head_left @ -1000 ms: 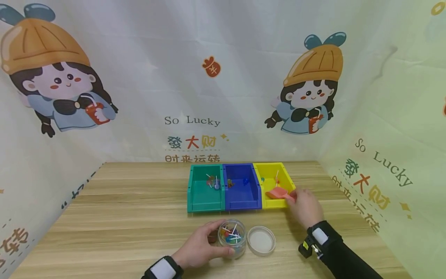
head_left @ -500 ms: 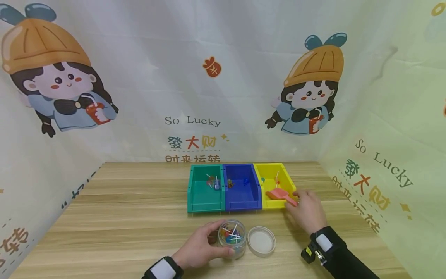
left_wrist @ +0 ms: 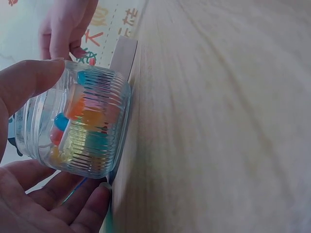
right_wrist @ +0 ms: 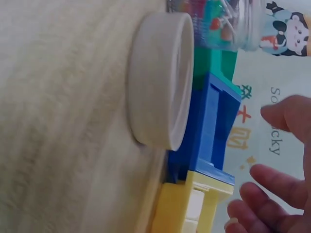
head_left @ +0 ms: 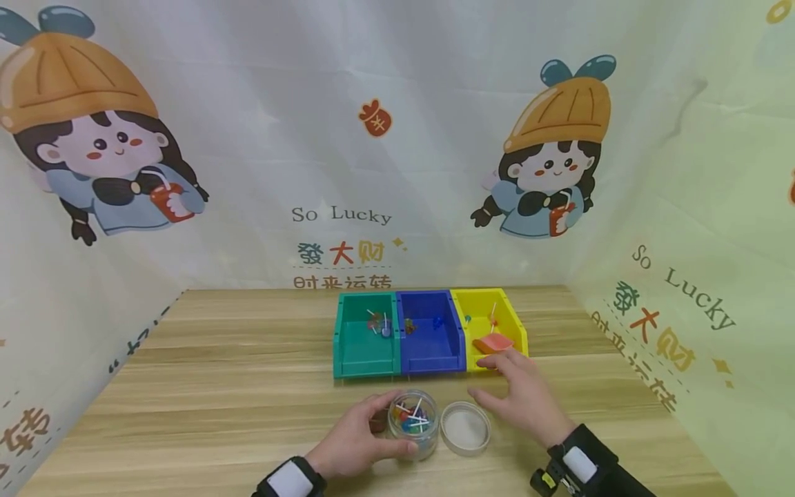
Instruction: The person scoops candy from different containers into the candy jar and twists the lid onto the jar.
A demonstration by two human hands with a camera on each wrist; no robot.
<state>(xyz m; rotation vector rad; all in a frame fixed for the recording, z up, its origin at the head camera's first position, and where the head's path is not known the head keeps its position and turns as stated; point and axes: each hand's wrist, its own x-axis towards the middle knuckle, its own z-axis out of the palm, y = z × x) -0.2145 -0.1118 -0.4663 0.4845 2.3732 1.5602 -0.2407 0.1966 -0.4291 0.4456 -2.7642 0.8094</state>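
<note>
My left hand [head_left: 360, 438] holds a clear ribbed jar [head_left: 415, 445], thumb on the near side and fingers behind it. The jar stands without its lid and contains several colourful small lollipops with white sticks. Beside it lies a round whitish lid [head_left: 466, 429], hollow side up. My right hand [head_left: 531, 404] is just right of the lid with its fingers spread, holding nothing; the right wrist view shows it apart from the lid [right_wrist: 158, 82]. A pink scoop [head_left: 495, 342] lies in the yellow bin [head_left: 481, 304], its handle hidden behind my right hand.
Joined to the yellow bin are a blue bin [head_left: 428, 355] and a green bin [head_left: 366, 357], with a few small items in each. The wooden table [head_left: 236, 359] ends at a printed cloth backdrop [head_left: 435, 172].
My right hand has let go of the scoop's handle and moved left and toward me, near the lid. The scoop stays in the yellow bin; my left hand keeps its hold on the jar.
</note>
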